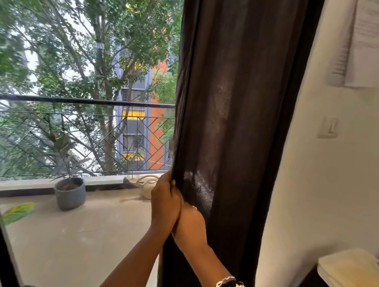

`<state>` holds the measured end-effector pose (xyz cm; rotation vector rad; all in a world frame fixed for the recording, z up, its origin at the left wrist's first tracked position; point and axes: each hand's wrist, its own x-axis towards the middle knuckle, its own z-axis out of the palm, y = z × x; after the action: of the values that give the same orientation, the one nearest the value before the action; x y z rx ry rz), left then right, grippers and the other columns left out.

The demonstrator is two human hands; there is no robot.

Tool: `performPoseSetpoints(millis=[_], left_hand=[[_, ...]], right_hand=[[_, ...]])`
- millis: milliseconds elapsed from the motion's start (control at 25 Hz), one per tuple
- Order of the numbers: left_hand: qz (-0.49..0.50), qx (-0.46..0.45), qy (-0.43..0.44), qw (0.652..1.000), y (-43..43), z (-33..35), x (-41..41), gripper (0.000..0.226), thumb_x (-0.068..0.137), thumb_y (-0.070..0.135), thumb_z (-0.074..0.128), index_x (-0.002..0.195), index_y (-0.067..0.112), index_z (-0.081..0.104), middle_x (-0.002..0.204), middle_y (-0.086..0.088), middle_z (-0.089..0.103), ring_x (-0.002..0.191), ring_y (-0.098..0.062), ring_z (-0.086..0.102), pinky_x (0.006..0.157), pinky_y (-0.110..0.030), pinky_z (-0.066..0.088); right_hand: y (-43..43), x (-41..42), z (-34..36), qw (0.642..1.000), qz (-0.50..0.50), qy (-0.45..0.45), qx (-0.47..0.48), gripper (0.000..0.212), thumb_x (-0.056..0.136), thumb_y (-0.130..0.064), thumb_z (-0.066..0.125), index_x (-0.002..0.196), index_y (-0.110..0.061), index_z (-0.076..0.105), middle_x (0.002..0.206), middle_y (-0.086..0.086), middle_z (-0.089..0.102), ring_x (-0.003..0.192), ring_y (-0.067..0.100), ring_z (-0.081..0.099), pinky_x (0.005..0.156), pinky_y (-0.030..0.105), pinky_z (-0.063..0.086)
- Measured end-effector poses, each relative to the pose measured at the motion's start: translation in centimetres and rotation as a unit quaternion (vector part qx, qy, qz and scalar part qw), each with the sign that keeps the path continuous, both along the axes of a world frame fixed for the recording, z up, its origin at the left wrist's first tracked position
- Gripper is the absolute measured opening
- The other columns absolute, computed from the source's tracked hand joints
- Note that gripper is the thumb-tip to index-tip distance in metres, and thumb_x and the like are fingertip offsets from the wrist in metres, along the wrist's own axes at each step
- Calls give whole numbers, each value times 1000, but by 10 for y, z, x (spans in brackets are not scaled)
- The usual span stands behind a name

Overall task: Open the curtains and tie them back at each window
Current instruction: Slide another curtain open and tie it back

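A dark brown, slightly sheer curtain (237, 101) hangs in bunched vertical folds from top to bottom, centre right of the frame. At lower centre the left hand (166, 200) grips its left edge. The right hand (191, 225) lies alongside, touching the left; its fingers are hidden, so its grip cannot be told.

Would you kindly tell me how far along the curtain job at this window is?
Done: the dark curtain is drawn to the right, baring the view of the balcony railing. In hand: the left hand grips its gathered edge; the right hand sits beside it against the cloth, fingers hidden. Left: no tie shows round the curtain, so tying back remains.
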<state>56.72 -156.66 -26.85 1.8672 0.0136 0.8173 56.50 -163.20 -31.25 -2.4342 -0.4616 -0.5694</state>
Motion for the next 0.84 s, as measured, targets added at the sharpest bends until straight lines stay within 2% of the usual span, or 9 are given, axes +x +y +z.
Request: performPoseSetpoints(millis=[80, 160, 240, 360, 480, 560, 640, 720, 840], left_hand=[[5, 3, 7, 1000, 0, -2, 3, 31, 92, -4, 40, 117, -2, 58, 106, -19, 65, 96, -31, 60, 65, -12, 29], [9, 5, 12, 1000, 0, -4, 6, 29, 92, -4, 40, 115, -4, 58, 105, -21, 65, 97, -33, 59, 66, -12, 26], [9, 8, 12, 1000, 0, -5, 7, 29, 92, -4, 40, 116, -4, 58, 106, -21, 65, 100, -34, 59, 70, -13, 27], [10, 18, 7, 1000, -1, -6, 8, 30, 91, -8, 41, 115, -4, 59, 103, -21, 67, 97, -37, 60, 72, -4, 24], [6, 22, 4, 1000, -2, -6, 8, 28, 89, -10, 41, 110, -7, 60, 97, -22, 67, 92, -38, 60, 67, -6, 23], [-10, 15, 7, 1000, -4, -6, 7, 30, 88, -11, 40, 109, -5, 60, 97, -18, 67, 91, -34, 60, 64, -12, 28], [-26, 23, 12, 999, -7, -7, 7, 32, 87, -11, 39, 110, -3, 60, 97, -15, 67, 92, -31, 60, 65, -15, 32], [-42, 27, 7, 999, -11, -7, 7, 33, 86, -13, 39, 108, -3, 61, 95, -14, 67, 89, -29, 60, 64, -14, 32], [-70, 16, 6, 997, -19, -6, 4, 31, 86, -10, 41, 105, 1, 63, 90, -6, 65, 85, -22, 58, 62, -12, 34]], right_hand=[[-17, -6, 0, 997, -17, -61, 38, 49, 90, -16, 50, 138, -13, 40, 116, 10, 60, 103, 25, 59, 90, 34, 48], [-38, -9, -3, 981, -85, -139, 110, 47, 89, -15, 55, 135, -10, 44, 122, 10, 53, 110, 24, 53, 91, 32, 46], [-57, -6, -2, 949, -162, -192, 191, 50, 86, -11, 60, 133, -9, 45, 131, 11, 45, 119, 23, 47, 96, 29, 43], [-81, 8, 11, 915, -213, -141, 312, 57, 84, -15, 65, 135, -7, 40, 140, 14, 35, 128, 24, 39, 102, 27, 33], [-95, 22, 23, 909, -157, -17, 385, 60, 82, -20, 69, 133, -7, 40, 130, 13, 50, 118, 25, 51, 99, 34, 42], [-92, 23, 22, 947, -135, 23, 292, 48, 89, -19, 58, 132, -7, 40, 113, 14, 63, 102, 29, 61, 88, 38, 49], [-81, 22, 15, 973, -145, 24, 176, 44, 96, -15, 43, 139, -9, 35, 103, 15, 66, 91, 32, 64, 80, 39, 51], [-67, 18, 11, 983, -129, 28, 124, 54, 96, -10, 38, 146, -14, 21, 100, 15, 65, 87, 32, 63, 80, 41, 50], [-46, 13, 8, 994, -94, 13, 47, 68, 93, -8, 42, 148, -15, 3, 91, 12, 66, 81, 27, 64, 82, 37, 51]])
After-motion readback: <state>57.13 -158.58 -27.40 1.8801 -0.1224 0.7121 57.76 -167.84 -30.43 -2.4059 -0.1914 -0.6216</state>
